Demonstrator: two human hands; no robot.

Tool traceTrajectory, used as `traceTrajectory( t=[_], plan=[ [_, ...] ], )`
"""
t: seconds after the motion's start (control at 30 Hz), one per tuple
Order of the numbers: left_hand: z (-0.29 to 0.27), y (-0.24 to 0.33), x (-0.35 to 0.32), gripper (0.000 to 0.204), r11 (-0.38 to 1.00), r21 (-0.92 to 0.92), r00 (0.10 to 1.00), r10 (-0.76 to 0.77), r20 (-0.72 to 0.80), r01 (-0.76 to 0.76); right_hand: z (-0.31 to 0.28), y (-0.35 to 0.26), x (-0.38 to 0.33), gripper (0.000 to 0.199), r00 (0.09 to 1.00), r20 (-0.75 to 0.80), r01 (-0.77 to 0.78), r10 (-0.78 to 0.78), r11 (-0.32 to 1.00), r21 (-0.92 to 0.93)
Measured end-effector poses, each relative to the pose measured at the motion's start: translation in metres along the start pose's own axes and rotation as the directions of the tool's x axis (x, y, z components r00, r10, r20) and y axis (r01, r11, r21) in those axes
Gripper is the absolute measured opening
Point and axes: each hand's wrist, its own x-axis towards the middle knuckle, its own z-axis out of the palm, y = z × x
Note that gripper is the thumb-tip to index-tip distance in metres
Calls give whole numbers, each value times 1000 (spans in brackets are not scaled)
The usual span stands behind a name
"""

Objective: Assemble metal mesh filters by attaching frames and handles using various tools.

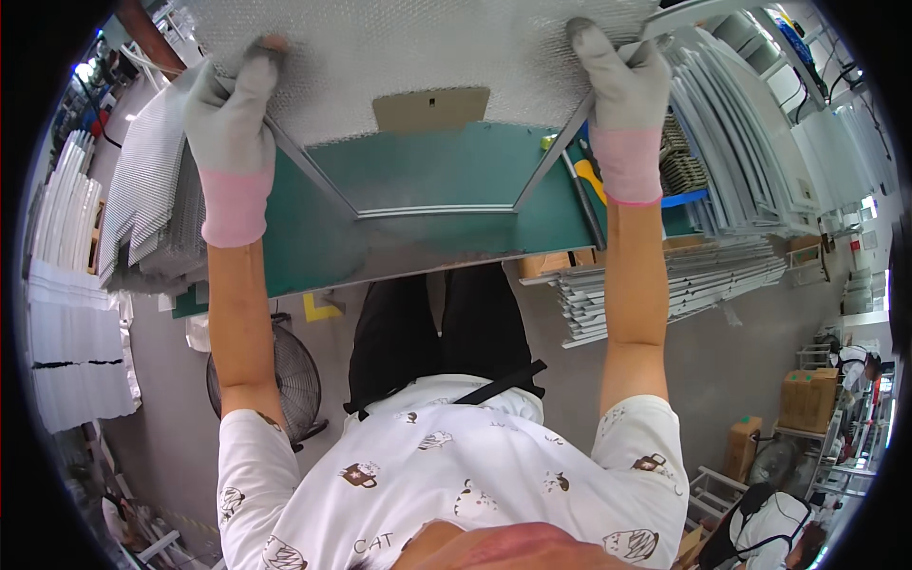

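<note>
Both hands wear gray gloves. The left hand (pixel 231 123) grips the left side of a silver mesh panel (pixel 399 57). The right hand (pixel 622 95) grips its right side. The panel is up over the green table (pixel 446 214).

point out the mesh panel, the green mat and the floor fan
mesh panel (pixel 380 57), head view, middle of the silver mesh sheet between both gloved hands.
green mat (pixel 427 171), head view, bare green surface seen through the frame opening.
floor fan (pixel 290 380), head view, wire guard.

Brown cardboard boxes (pixel 807 399) stand on the floor, far right.
</note>
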Motion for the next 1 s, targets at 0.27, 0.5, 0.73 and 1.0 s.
traceTrajectory(
  t=[0.27, 0.5, 0.73, 1.0],
  plan=[
    [-12, -26, -14, 28, 999, 36, 1000, -4, 8, 4, 18, -18, -20, 38, 993, 111, -43, 41, 999, 17],
    [-7, -11, -24, 31, 986, -75, 987, -153, -42, 150, 7, -16, -22, 34, 984, 176, -11, 28, 995, -99],
    [7, 14, -2, 18, 984, 17, 984, 175, -14, -175, 11, -44, -9, 41, 999, 14, 30, -30, 999, -39],
    [-7, 0, 3, 32, 984, -172, 998, -25, 65, 36, 3, -9, 5, 34, 981, 192, -87, 26, 944, 319]
  ],
)
